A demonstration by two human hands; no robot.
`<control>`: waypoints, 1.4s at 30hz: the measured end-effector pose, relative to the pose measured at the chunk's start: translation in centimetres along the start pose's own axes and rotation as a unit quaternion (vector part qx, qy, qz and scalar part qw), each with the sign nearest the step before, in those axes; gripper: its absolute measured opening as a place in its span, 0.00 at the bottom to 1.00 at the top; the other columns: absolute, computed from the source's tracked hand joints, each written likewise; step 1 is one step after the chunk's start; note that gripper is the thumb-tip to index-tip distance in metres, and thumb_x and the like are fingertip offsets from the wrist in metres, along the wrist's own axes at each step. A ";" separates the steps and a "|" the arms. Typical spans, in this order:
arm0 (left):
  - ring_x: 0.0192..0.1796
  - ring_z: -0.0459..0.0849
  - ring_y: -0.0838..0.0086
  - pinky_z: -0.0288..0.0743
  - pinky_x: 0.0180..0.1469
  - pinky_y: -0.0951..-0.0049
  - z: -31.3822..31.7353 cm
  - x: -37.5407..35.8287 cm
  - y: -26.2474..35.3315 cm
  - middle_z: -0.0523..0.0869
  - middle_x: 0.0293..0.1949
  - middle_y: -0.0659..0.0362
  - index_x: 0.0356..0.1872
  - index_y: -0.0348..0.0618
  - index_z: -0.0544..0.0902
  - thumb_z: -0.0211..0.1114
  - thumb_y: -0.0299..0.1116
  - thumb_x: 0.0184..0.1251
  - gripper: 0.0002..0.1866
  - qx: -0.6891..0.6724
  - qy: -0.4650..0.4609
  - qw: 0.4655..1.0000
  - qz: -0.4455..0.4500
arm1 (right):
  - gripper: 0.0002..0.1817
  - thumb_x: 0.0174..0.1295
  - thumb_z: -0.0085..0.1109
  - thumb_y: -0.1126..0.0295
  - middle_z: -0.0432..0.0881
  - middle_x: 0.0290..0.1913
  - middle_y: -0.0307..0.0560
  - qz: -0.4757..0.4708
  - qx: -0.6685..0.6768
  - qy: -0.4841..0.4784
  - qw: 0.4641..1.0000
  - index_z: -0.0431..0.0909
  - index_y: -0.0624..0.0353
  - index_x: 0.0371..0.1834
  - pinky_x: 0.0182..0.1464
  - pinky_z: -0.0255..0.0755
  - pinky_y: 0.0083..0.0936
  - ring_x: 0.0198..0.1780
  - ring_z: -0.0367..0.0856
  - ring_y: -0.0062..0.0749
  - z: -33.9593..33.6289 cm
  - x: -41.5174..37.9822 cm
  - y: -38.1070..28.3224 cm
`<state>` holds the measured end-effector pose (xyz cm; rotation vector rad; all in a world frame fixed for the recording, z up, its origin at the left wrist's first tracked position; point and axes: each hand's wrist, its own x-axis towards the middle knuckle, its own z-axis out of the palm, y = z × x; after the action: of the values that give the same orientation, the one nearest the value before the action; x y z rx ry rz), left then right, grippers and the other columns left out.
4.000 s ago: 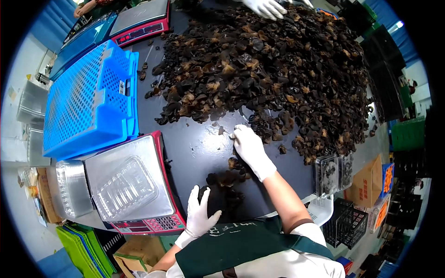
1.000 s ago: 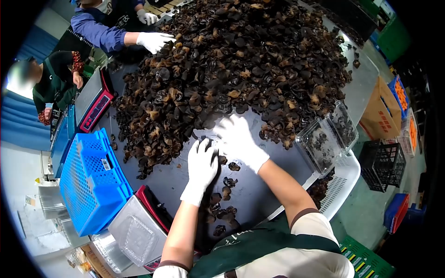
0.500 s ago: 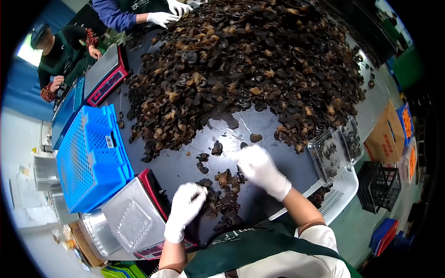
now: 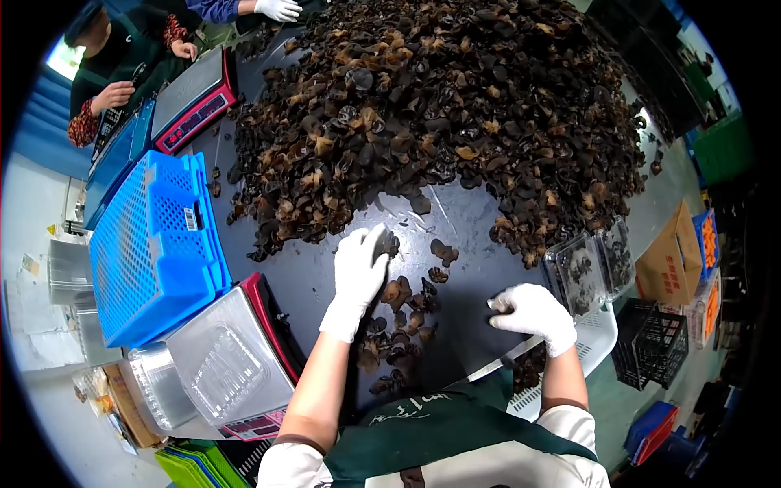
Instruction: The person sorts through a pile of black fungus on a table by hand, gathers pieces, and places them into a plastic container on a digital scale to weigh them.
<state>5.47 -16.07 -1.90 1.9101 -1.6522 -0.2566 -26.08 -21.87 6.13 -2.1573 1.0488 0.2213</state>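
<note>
My gloved left hand (image 4: 358,275) is over the dark table, thumb and forefinger closed on a small dark wood ear mushroom (image 4: 391,244). My gloved right hand (image 4: 537,315) hovers near the table's right edge, fingers curled with a gap between thumb and forefinger; no mushroom shows in it. Below it, mushroom pieces (image 4: 530,368) lie in a white slotted basket (image 4: 600,337). Between my hands is a loose group of wood ears (image 4: 399,350). Beyond them rises a large heap of wood ears (image 4: 439,106).
At left are a blue crate (image 4: 159,252) and a scale (image 4: 220,366) bearing a clear plastic tray (image 4: 224,370). Clear boxes with mushrooms (image 4: 576,276) stand at right, beside a cardboard carton (image 4: 671,256) and a black crate (image 4: 649,346). Co-workers (image 4: 114,73) are across the table.
My left hand has moved up and forward to a mushroom piece. My right hand has drawn back to the right, away from the table's middle. The view has shifted slightly.
</note>
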 end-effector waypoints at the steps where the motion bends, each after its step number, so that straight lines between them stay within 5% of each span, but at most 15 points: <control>1: 0.48 0.76 0.59 0.72 0.54 0.63 0.5 0.5 0.0 0.79 0.48 0.55 0.56 0.50 0.78 0.69 0.30 0.51 0.27 0.022 -0.007 0.999 0.031 | 0.15 0.51 0.65 0.57 0.83 0.32 0.47 -0.026 0.004 0.055 0.998 0.85 0.54 0.37 0.44 0.75 0.35 0.39 0.81 0.43 0.5 0.6 -0.2; 6: 0.45 0.76 0.63 0.72 0.46 0.65 0.9 0.8 0.3 0.81 0.36 0.64 0.41 0.51 0.84 0.71 0.31 0.47 0.16 0.087 -0.035 0.989 0.115 | 0.19 0.54 0.62 0.68 0.79 0.48 0.51 -0.156 -0.043 0.367 0.916 0.79 0.56 0.51 0.55 0.71 0.37 0.51 0.76 0.48 4.4 7.8 -2.3; 11: 0.54 0.75 0.61 0.64 0.60 0.59 -2.0 -4.4 1.6 0.82 0.40 0.63 0.37 0.53 0.85 0.65 0.28 0.49 0.12 0.124 -0.055 0.981 0.140 | 0.18 0.51 0.61 0.69 0.78 0.51 0.47 -0.262 -0.013 0.277 0.925 0.80 0.53 0.48 0.55 0.70 0.39 0.51 0.76 0.44 9.1 8.8 -6.7; 14: 0.54 0.74 0.59 0.65 0.60 0.56 -4.1 -9.5 1.4 0.82 0.44 0.59 0.36 0.50 0.85 0.62 0.29 0.49 0.11 0.124 -0.128 0.977 0.114 | 0.16 0.51 0.62 0.71 0.80 0.49 0.42 -0.300 0.028 0.181 0.936 0.81 0.51 0.46 0.57 0.68 0.37 0.52 0.76 0.40 11.6 5.6 -9.6; 16: 0.53 0.75 0.57 0.67 0.58 0.56 -6.0 -11.8 2.9 0.82 0.45 0.59 0.36 0.50 0.85 0.64 0.25 0.47 0.13 0.062 -0.091 0.992 0.068 | 0.15 0.52 0.63 0.71 0.82 0.50 0.38 -0.331 0.077 0.146 0.929 0.82 0.51 0.45 0.59 0.67 0.37 0.54 0.75 0.39 11.3 3.5 -10.1; 20: 0.56 0.76 0.53 0.68 0.60 0.55 -8.8 -16.2 3.5 0.81 0.49 0.52 0.39 0.46 0.84 0.64 0.21 0.47 0.15 -0.001 -0.046 0.998 -0.044 | 0.13 0.50 0.64 0.76 0.85 0.46 0.37 -0.264 0.139 0.199 0.934 0.83 0.53 0.41 0.57 0.68 0.35 0.52 0.78 0.39 9.6 0.9 -8.3; 24: 0.64 0.68 0.48 0.63 0.66 0.53 -10.3 -19.2 4.6 0.70 0.62 0.43 0.57 0.44 0.77 0.70 0.32 0.51 0.28 -0.027 -0.065 0.988 -0.137 | 0.14 0.49 0.63 0.75 0.83 0.46 0.43 -0.174 0.076 0.258 0.947 0.83 0.56 0.42 0.57 0.69 0.36 0.50 0.79 0.42 9.6 -0.7 -5.8; 26: 0.71 0.59 0.40 0.55 0.70 0.48 -9.8 -20.5 5.0 0.61 0.69 0.37 0.69 0.46 0.67 0.76 0.41 0.47 0.44 -0.034 -0.125 0.982 -0.135 | 0.18 0.48 0.65 0.73 0.80 0.50 0.47 -0.167 0.058 0.248 0.953 0.81 0.56 0.46 0.58 0.68 0.37 0.53 0.77 0.44 10.4 -1.7 -5.4; 29: 0.75 0.44 0.33 0.45 0.74 0.45 -8.6 -21.6 5.3 0.47 0.73 0.31 0.76 0.46 0.54 0.79 0.47 0.41 0.58 0.016 -0.207 0.966 -0.151 | 0.33 0.43 0.72 0.64 0.73 0.59 0.53 -0.149 0.030 0.215 0.965 0.76 0.55 0.57 0.64 0.63 0.42 0.61 0.69 0.51 11.7 -2.9 -6.0; 33: 0.75 0.42 0.31 0.43 0.74 0.43 -6.8 -22.0 4.7 0.43 0.73 0.27 0.76 0.41 0.51 0.81 0.50 0.37 0.64 0.043 -0.183 0.965 -0.180 | 0.47 0.36 0.77 0.56 0.62 0.67 0.62 -0.156 -0.012 0.179 0.971 0.69 0.58 0.64 0.68 0.57 0.50 0.66 0.61 0.59 14.0 -3.8 -7.1; 37: 0.75 0.39 0.32 0.41 0.74 0.43 -6.4 -20.9 4.6 0.40 0.73 0.28 0.76 0.39 0.49 0.83 0.48 0.33 0.67 0.057 -0.187 0.964 -0.182 | 0.58 0.30 0.77 0.41 0.54 0.70 0.72 -0.157 -0.084 0.180 0.967 0.66 0.65 0.65 0.68 0.47 0.67 0.71 0.50 0.71 17.4 -3.3 -7.0; 42: 0.75 0.42 0.33 0.41 0.74 0.40 -6.8 -16.1 3.8 0.44 0.73 0.29 0.77 0.46 0.48 0.82 0.57 0.27 0.71 0.141 -0.189 0.950 -0.205 | 0.67 0.28 0.78 0.42 0.49 0.73 0.73 -0.111 -0.078 0.141 0.981 0.56 0.66 0.72 0.70 0.36 0.70 0.74 0.41 0.75 14.1 1.2 -9.9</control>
<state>2.35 1.15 1.96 2.5482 -1.5677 -0.6155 -15.87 -9.15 0.58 -2.4790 0.9586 -0.1152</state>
